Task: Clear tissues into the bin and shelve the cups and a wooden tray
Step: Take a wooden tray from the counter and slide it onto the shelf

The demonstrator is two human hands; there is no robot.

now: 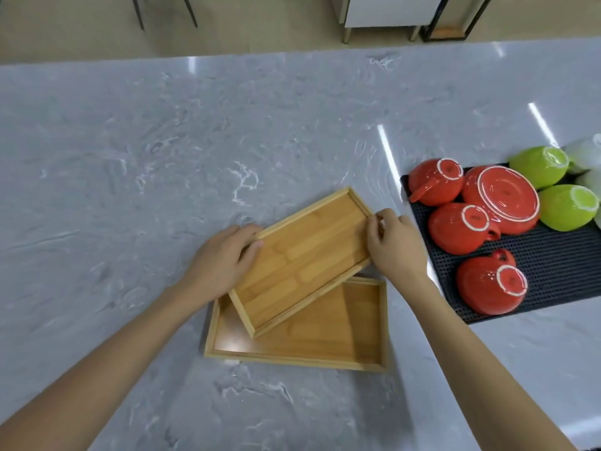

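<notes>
While the smaller wooden tray [302,258] was gripped at both ends by the left hand [222,260] and right hand [395,245], the red cups [461,227] just beyond the right hand could be knocked by a careless swing.

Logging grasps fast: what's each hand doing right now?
Left hand: closed on the upper wooden tray.
Right hand: closed on the same tray's other end.

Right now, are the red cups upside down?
Yes. The red cups sit rims down on the black mat, with their white-ringed bases facing up.
</notes>
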